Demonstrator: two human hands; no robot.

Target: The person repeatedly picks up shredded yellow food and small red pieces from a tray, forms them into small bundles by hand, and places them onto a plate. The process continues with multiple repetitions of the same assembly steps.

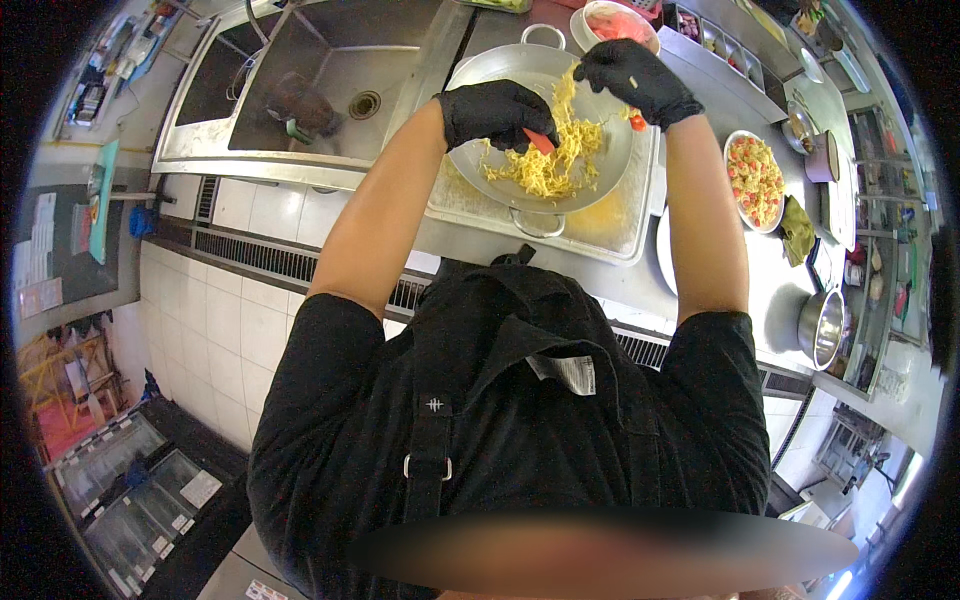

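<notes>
A wide metal pan (475, 75) with two loop handles sits on a white board (640, 225). Yellow noodle-like strands (560, 170) are heaped in it. Over its left side, my left hand (497, 112) in a black glove is closed around a flat red piece (541, 141) whose kind I cannot make out. My right hand (640, 82), also black-gloved, is above the pan's right rim with its fingertips pinched on strands that trail down to the heap. Small red bits (637, 121) show just under that hand.
A sink basin (340, 75) lies to the left. Behind the pan stands a white bowl (618, 22) with pink-red contents. At right are an oval dish (755, 180) of yellow and red food, a dark green cloth-like item (797, 232) and a metal bowl (822, 328).
</notes>
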